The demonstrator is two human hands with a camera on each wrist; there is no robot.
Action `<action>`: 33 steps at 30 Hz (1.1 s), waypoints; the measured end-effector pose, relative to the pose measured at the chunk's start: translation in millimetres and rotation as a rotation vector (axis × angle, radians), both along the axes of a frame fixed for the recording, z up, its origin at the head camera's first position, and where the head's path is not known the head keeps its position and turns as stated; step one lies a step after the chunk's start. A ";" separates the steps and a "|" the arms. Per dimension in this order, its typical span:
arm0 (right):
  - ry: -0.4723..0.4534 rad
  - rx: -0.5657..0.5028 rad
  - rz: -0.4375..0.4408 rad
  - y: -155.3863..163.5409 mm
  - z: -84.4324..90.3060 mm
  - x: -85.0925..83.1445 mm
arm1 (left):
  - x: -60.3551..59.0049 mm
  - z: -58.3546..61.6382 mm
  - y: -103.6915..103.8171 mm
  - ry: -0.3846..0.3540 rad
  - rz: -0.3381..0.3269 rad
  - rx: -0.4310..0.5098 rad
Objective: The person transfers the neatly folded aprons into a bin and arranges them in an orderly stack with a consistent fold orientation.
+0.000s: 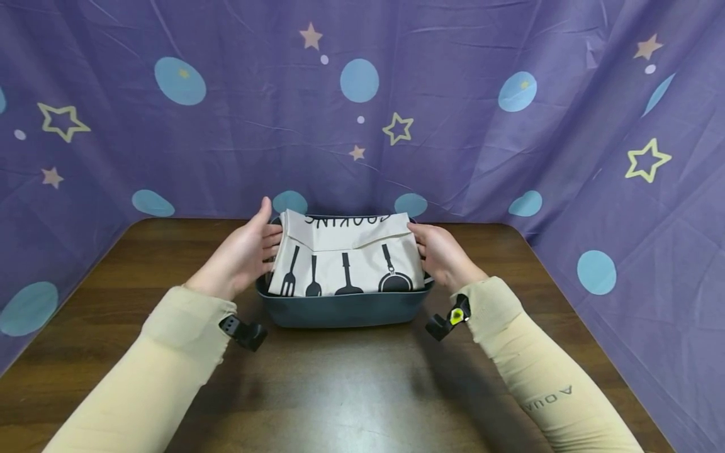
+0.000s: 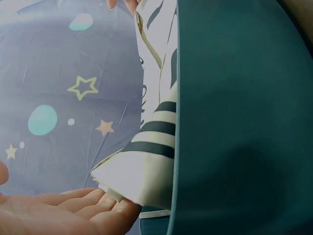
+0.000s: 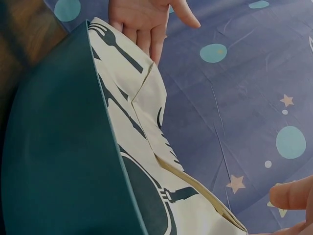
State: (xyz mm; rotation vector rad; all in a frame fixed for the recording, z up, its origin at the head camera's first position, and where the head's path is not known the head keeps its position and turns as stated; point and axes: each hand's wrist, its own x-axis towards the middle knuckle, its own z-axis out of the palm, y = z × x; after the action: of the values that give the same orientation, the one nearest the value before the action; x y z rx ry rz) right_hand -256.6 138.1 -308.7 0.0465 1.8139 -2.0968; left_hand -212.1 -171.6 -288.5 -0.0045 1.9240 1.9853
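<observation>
A folded white cloth (image 1: 351, 264) printed with black kitchen utensils and the upside-down word COOKING sits in a dark teal bin (image 1: 345, 311), rising above its rim. My left hand (image 1: 243, 255) is at the cloth's left side, thumb up and fingers extended. In the left wrist view, its fingertips (image 2: 124, 208) meet the lower corner of the cloth. On the opposite side, my right hand (image 1: 444, 251) has its fingers against the cloth's right edge. The right wrist view shows the cloth's folded upper layer and, at bottom right, the thumb (image 3: 291, 196) standing apart from it.
The bin stands toward the back of a brown wooden table (image 1: 340, 390). Behind and at the right hangs a purple curtain (image 1: 447, 163) with stars and blue spots. Black wrist devices sit at both cuffs, near the bin's front corners.
</observation>
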 end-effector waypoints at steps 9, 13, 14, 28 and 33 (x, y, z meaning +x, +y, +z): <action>-0.003 -0.002 0.005 1.3 -1.2 0.8 | 1.9 0.2 -1.5 0.003 0.007 0.001; -0.003 0.029 -0.004 3.1 -2.1 1.8 | 5.3 1.7 -3.0 0.015 0.049 -0.002; -0.002 0.035 -0.012 3.7 -2.1 2.0 | 6.1 2.3 -3.6 0.020 0.060 -0.001; 0.052 -0.037 -0.079 5.3 2.9 5.9 | 12.3 9.1 -4.5 0.060 0.072 0.024; 0.091 -0.035 -0.092 6.3 7.9 5.8 | 13.9 11.1 -6.6 0.077 0.087 0.001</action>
State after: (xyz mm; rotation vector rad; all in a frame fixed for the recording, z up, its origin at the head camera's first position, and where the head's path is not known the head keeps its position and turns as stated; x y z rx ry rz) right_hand -250.8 144.4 -300.8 0.0266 1.8589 -2.2273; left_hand -198.2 -178.1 -277.4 -0.0116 2.0025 2.0706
